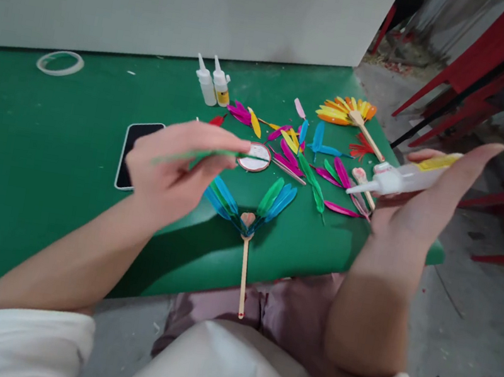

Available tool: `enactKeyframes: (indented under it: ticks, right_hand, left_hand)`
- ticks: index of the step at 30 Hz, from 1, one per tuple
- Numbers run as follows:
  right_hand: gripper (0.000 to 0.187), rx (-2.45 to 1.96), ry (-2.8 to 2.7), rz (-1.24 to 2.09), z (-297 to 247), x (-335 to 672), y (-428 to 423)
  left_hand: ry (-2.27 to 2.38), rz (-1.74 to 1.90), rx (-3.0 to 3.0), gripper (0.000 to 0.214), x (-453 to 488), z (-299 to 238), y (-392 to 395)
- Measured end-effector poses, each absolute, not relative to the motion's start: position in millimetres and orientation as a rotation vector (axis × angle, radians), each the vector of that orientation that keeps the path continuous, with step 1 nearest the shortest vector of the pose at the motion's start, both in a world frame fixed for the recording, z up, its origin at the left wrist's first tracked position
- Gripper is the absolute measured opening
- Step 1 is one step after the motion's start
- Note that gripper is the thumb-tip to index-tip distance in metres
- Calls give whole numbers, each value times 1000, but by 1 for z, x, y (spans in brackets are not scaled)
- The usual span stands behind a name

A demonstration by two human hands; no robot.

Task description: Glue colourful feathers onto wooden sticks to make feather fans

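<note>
My left hand (173,170) pinches a green feather (204,154) between thumb and fingers, its thin end pointing right over a round white disc (255,162) with a reddish rim. In my right hand (414,208) lies a white glue bottle (406,180), its nozzle tilted down to the left and the thumb stretched out beside it. Below the hands, a wooden stick (244,276) with a heart-shaped head rests over the table edge. Blue and green feathers (279,200) fan out to both sides of that head.
Loose coloured feathers (292,150) lie across the green table (42,181). A yellow-orange feather fan (341,111) is at the back right. Two glue bottles (213,85) stand near the white wall. A phone (128,159) and tape roll (60,64) lie left; red chairs (482,65) stand right.
</note>
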State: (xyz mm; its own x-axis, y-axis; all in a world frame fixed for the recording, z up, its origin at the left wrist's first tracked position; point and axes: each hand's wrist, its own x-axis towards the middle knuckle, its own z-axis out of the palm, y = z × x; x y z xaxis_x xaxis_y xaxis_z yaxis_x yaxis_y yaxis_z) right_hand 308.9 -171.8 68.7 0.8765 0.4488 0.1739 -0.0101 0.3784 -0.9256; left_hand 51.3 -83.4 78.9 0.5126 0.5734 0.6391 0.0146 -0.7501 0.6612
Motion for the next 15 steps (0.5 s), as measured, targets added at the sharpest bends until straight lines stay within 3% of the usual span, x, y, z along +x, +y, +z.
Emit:
enactKeyframes:
  ticks: [2,6,10,15]
  right_hand:
    - [48,-1127,-421,484,61,312,-177]
    - [42,-1160,-460,705,40,305,-192]
    - [40,-1147,-488,849,25,288,-208]
    - [40,-1220,-509,882,7,263,-219]
  left_hand:
    - [765,1002,2087,14,60,70,-69]
    - [834,450,2033,29,80,50,-54]
    - [839,366,2050,50,95,28,-56]
    - [919,341,2062,50,99,14,-60]
